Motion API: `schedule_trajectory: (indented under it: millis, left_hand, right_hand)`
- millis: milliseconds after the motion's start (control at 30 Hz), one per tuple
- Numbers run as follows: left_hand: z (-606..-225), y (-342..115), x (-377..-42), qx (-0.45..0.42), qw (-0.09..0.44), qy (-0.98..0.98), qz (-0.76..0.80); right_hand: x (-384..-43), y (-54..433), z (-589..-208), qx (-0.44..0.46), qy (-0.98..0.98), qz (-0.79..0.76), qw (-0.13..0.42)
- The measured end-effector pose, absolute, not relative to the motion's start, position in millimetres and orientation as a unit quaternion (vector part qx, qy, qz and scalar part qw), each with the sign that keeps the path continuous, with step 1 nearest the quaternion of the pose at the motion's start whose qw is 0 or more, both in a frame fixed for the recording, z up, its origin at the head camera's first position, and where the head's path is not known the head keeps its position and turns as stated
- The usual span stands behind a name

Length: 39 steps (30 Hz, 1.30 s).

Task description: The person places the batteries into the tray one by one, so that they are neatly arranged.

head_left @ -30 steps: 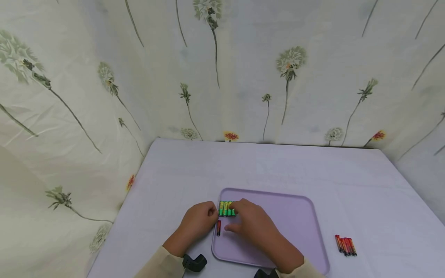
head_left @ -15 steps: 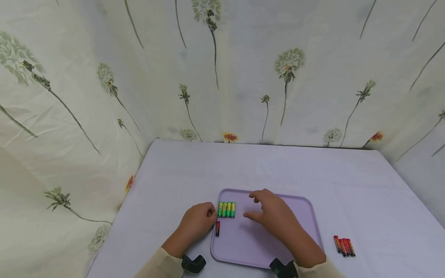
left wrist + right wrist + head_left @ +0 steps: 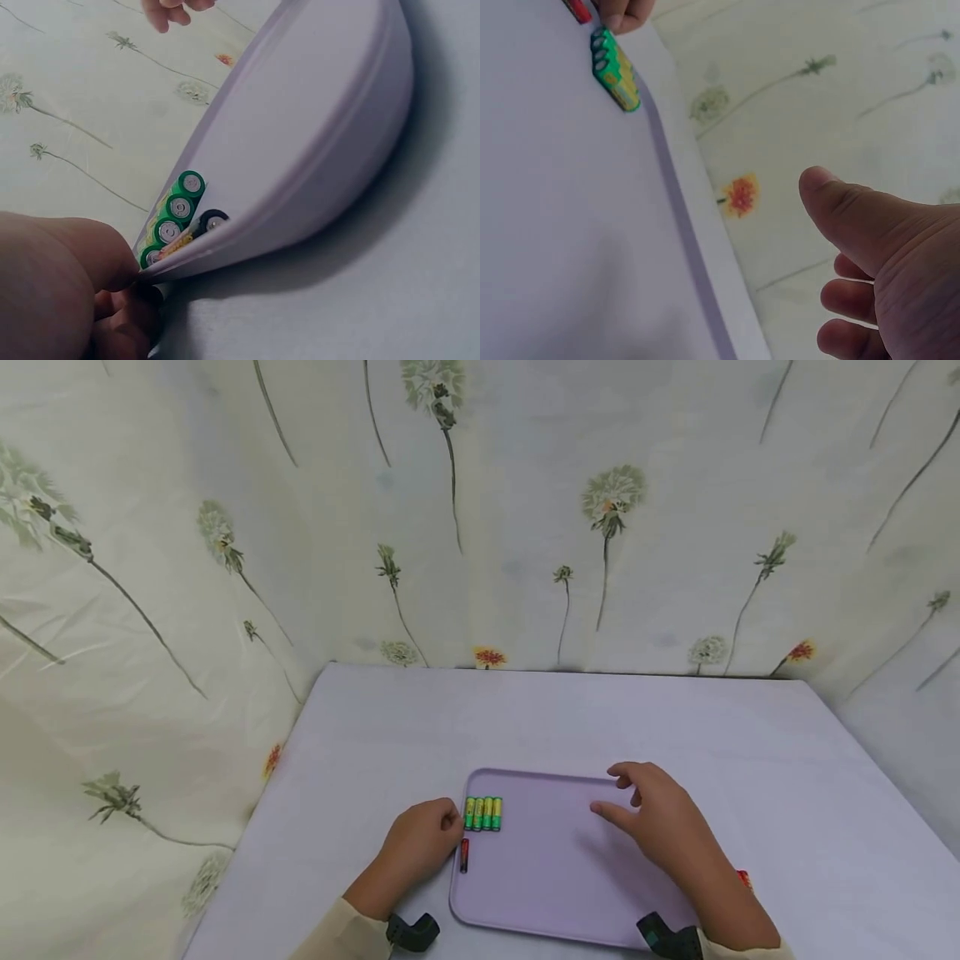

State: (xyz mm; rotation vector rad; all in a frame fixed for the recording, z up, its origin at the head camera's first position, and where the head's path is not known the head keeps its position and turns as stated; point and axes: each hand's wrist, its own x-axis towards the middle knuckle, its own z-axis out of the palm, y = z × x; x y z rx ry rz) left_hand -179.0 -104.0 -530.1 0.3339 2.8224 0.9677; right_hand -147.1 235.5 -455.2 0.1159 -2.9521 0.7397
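Observation:
A lilac tray (image 3: 547, 885) lies on the table, its left rim pinched between the thumb and curled fingers of my left hand (image 3: 422, 842). In the left wrist view the thumb (image 3: 112, 251) meets the rim from above, with the fingers lower down outside it. Several green-and-yellow batteries (image 3: 483, 814) stand side by side in a row in the tray's upper left corner. Below them, along the left wall, is one red-and-black battery (image 3: 464, 856). Over the tray's right part hovers my right hand (image 3: 671, 827), thumb and fingers spread apart, holding nothing.
Red batteries (image 3: 744, 879) lie on the white-covered table (image 3: 375, 718) right of the tray, mostly hidden behind the right forearm. Flower-patterned cloth (image 3: 517, 518) hangs along the table's back and sides. Each wrist wears a black device.
My right hand has left the green batteries and moved right across the tray, now covering most of the loose red batteries from view. My left hand stays at the rim.

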Motion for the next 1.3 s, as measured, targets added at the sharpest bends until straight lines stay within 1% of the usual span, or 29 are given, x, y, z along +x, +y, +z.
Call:
schedule_trajectory:
  millis: [200,333,633,833,933,1033,1233,1300]
  left_hand:
    - [-532,-106,-179,0.115,0.072,0.937,0.321]
    - [-532,-107,-178,0.115,0.074,0.939,0.316]
    - [-532,-108,-177,0.116,0.072,0.939,0.317]
    - [-532,-106,-178,0.116,0.063,0.939,0.318]
    - [-532,-106,-178,0.116,0.065,0.939,0.318]
    - [-532,-106,-178,0.114,0.07,0.939,0.317]
    - [-532,-106,-179,0.113,0.067,0.94,0.316]
    - [-532,-105,-179,0.115,0.066,0.939,0.318]
  right_hand:
    - [-137,254,-459,0.013,-0.969,0.241,0.047]
    - [-133,269,-466,-0.006,-0.97,0.24,0.035]
    - [-121,309,-475,-0.024,-0.976,0.215,0.026]
    - [-115,337,-476,-0.058,-0.978,0.2,-0.006]
    - [-110,351,-479,-0.072,-0.979,0.191,-0.012]
    - [-105,360,-485,-0.078,-0.98,0.182,-0.001]
    - [-99,374,-500,-0.047,-0.983,0.165,0.059]
    - [-97,379,-506,-0.037,-0.984,0.158,0.07]
